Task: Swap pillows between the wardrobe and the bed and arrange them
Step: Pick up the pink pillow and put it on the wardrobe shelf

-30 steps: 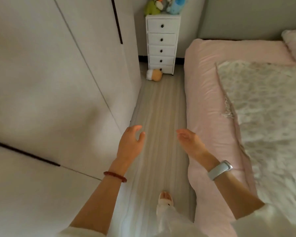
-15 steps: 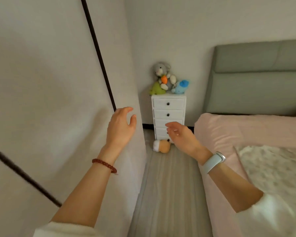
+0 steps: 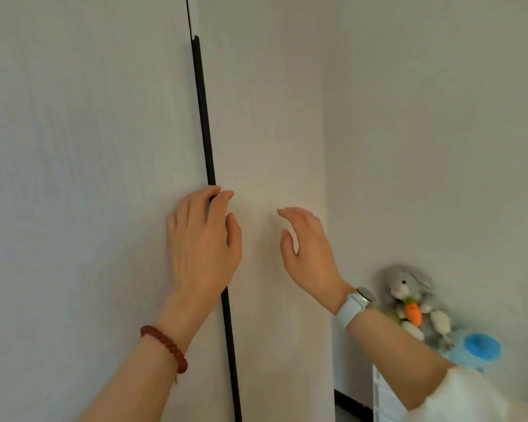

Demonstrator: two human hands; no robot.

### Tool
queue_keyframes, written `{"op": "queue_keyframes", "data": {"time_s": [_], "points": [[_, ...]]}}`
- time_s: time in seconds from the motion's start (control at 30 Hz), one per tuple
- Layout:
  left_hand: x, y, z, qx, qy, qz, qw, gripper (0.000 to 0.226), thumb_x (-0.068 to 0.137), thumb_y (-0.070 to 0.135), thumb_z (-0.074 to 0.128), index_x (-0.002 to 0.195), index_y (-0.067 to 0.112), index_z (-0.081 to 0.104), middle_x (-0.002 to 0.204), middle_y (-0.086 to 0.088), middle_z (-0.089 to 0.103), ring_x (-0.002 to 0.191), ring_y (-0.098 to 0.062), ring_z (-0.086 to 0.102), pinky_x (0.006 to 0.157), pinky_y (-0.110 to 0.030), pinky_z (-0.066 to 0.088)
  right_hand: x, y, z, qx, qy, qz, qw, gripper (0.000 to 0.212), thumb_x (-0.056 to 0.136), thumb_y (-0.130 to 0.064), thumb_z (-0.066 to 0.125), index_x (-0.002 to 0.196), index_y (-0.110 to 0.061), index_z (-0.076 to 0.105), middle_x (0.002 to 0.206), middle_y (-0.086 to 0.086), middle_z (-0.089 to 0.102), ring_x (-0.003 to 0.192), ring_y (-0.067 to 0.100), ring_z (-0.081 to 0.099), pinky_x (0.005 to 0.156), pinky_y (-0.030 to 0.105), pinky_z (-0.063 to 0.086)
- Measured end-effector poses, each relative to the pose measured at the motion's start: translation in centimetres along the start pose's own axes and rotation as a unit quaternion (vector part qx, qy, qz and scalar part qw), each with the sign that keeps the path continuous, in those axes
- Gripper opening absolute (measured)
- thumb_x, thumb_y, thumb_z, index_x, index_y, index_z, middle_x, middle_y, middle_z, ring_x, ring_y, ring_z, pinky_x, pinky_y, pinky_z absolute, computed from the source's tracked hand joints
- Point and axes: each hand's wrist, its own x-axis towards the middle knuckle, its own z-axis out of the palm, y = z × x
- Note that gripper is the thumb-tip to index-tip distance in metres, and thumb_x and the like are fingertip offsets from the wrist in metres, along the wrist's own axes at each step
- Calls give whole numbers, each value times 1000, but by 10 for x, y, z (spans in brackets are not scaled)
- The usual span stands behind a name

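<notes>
The white wardrobe (image 3: 83,147) fills the left and middle of the view, its doors shut. A black vertical handle strip (image 3: 204,117) runs down between two doors. My left hand (image 3: 203,242) lies over that strip, fingertips curled at its edge, red bead bracelet on the wrist. My right hand (image 3: 308,254) hovers open just in front of the right door (image 3: 269,117), fingers apart, holding nothing, a white watch on the wrist. No pillow or bed is in view.
A grey plush rabbit (image 3: 409,296) with an orange carrot and a blue plush toy (image 3: 477,350) sit on the white drawer unit (image 3: 381,397) at the lower right, against the plain wall (image 3: 439,132).
The view has tilted up from the floor and bed to the wardrobe doors. Both hands rose; my left hand reached the black handle strip and my right came close to the right door.
</notes>
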Motion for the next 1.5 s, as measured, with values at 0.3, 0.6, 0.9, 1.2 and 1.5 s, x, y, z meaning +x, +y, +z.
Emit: {"op": "queue_keyframes", "data": {"time_s": [0.3,0.6,0.9,1.2,1.5], "points": [[-26,6,27,284,81,-87,951,27,78,29,58,94,10,64,111,-15,62,111,-29,43,85,-43,30,59,38,69,10,-26,-252,967,57,87,-37,37,139,-20,23,148,20,23,139,34,15,112,57,13],[-34,39,33,363,-3,-220,905,18,68,10,76,75,4,61,113,-20,58,108,-41,47,82,-50,39,65,45,64,-38,-92,-284,954,67,89,-53,33,142,-21,9,152,19,15,139,38,12,108,62,14],[-41,88,12,338,4,-230,912,15,74,11,73,81,2,62,120,-21,53,113,-40,44,87,-49,40,31,45,48,91,-204,-249,942,68,88,-27,51,142,-25,9,155,9,-1,141,31,-9,111,59,-1],[-73,158,-66,256,32,-184,948,11,82,17,65,87,8,60,128,-14,48,116,-14,39,94,-20,35,-95,30,-13,467,-241,-230,819,43,91,-28,34,134,-19,35,134,4,48,120,11,46,97,26,44],[-96,225,-152,283,67,-184,939,13,86,19,58,97,13,56,116,2,49,107,-3,48,90,-7,38,-143,-36,-66,532,-189,-399,723,48,91,-25,37,134,-4,31,130,21,49,121,21,43,95,25,45]]}}
